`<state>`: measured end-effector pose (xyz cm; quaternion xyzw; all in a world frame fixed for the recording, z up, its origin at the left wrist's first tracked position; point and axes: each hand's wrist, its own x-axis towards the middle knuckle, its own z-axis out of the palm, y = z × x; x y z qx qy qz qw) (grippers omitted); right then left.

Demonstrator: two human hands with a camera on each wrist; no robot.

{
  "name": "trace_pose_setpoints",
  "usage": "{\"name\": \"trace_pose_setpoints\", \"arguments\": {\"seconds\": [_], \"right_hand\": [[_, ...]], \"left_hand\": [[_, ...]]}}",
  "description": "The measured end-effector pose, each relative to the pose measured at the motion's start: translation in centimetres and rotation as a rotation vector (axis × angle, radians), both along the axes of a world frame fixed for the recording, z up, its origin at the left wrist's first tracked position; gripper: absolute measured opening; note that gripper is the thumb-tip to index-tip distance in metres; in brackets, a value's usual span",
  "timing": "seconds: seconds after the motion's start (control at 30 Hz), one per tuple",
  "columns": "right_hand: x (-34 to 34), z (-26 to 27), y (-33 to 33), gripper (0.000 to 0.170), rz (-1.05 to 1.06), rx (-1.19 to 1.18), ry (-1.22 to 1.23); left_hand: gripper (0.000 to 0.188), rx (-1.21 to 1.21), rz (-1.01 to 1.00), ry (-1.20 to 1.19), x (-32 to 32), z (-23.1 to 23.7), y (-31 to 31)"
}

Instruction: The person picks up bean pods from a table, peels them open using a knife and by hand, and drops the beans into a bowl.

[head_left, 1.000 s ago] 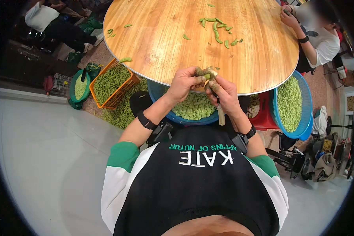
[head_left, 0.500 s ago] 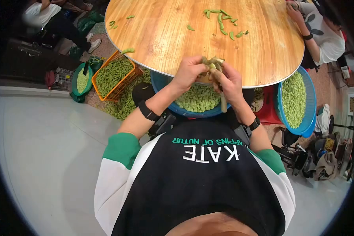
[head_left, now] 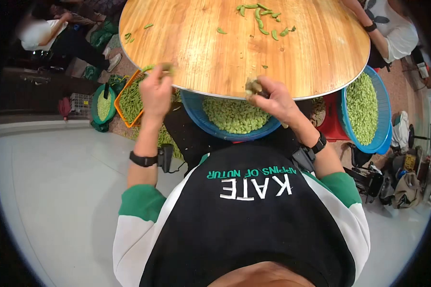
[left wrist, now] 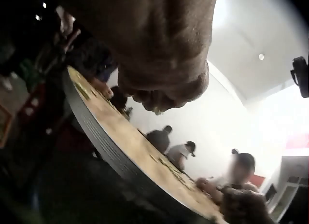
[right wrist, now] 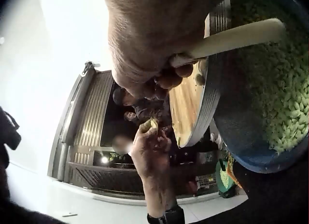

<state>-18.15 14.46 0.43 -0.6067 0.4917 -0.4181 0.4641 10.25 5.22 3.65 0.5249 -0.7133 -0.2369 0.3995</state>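
Observation:
My left hand (head_left: 157,93), blurred by motion, is raised over the table's left front edge with its fingers curled. A small yellow-green piece (right wrist: 153,123) is pinched at its fingertips. My right hand (head_left: 277,99) is over the table's front edge, right of the middle. It grips a tool by its pale handle (right wrist: 239,40), which sticks out from the curled fingers; the working end is hidden. Below and between the hands is a blue basin (head_left: 268,131) of shelled green beans (head_left: 234,116). Several green pods (head_left: 259,21) lie on the round wooden table (head_left: 191,48).
An orange crate (head_left: 129,122) of pods stands at the left, beside a small green basin (head_left: 111,115). More pods (head_left: 165,138) lie heaped on the floor. Another blue basin (head_left: 382,100) of beans stands at the right. A person in a white top (head_left: 401,45) sits across the table.
My hands were together over the basin, working at a pod. Now the left hand has swung away to the left, while the right stays near the table edge with the tool.

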Motion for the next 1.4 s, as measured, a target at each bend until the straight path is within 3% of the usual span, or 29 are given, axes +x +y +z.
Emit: {"name": "trace_pose_setpoints", "arguments": {"seconds": [0.07,0.13,0.17,0.23,0.27,0.33,0.37,0.4,0.43,0.5,0.7,0.77,0.9,1.17,1.3,1.4], "right_hand": [[0.2,0.3,0.4,0.027,0.021,0.045,-0.025],[0.2,0.1,0.4,0.03,0.104,-0.099,0.14],[0.1,0.0,0.3,0.03,0.097,-0.099,0.135],[-0.6,-0.2,-0.1,0.031,0.07,0.036,0.019],[-1.0,-0.2,-0.5,0.031,0.059,0.1,-0.038],[-1.9,-0.6,-1.4,0.029,-0.005,-0.024,-0.097],[-2.5,-0.8,-1.7,0.029,-0.104,0.1,-0.256],[-3.0,-0.8,-2.3,0.029,-0.197,0.219,-0.413],[-2.8,-1.0,-2.5,0.027,-0.232,0.187,-0.482],[-2.6,-1.5,-2.3,0.026,-0.237,0.153,-0.428],[-2.8,-2.6,-2.6,0.026,-0.245,0.108,-0.358],[-3.1,-2.6,-2.5,0.028,-0.209,0.126,-0.365],[-2.7,-1.5,-2.0,0.024,-0.194,0.134,-0.491],[-3.0,-1.4,-2.3,0.023,-0.121,0.099,-0.513],[-3.3,-1.6,-1.8,0.027,-0.139,0.11,-0.598],[-3.4,-2.1,-1.8,0.034,-0.149,0.085,-0.642]], "left_hand": [[0.019,-0.159,0.133,-0.41,3.3,-0.4,-1.9],[0.018,-0.418,0.209,-0.791,4.1,0.3,-2.9],[0.018,-0.421,0.202,-0.794,3.8,0.2,-3.5],[0.017,-0.302,0.024,-0.542,1.4,1.0,-4.8],[0.015,-0.297,-0.096,-0.453,-0.6,1.0,-5.4],[0.014,-0.303,-0.325,-0.314,-5.9,1.1,-6.9],[0.014,-0.311,-0.434,-0.265,-8.6,1.0,-7.7],[0.018,-0.323,-0.489,-0.339,-11.1,0.2,-9.0],[0.019,-0.399,-0.536,-0.346,-13.4,-0.7,-10.1],[0.017,-0.478,-0.607,-0.341,-18.0,-1.9,-12.1],[0.016,-0.533,-0.662,-0.446,-22.5,-6.3,-16.5],[0.013,-0.432,-0.633,-0.39,-22.4,-5.8,-15.7],[0.008,-0.514,-0.521,-0.33,-22.5,-6.3,-14.7],[0.01,-0.545,-0.527,-0.397,-21.2,-6.5,-14.5],[0.009,-0.553,-0.435,-0.45,-20.1,-7.0,-12.8],[0.008,-0.454,-0.415,-0.315,-19.0,-5.7,-9.9]]}}
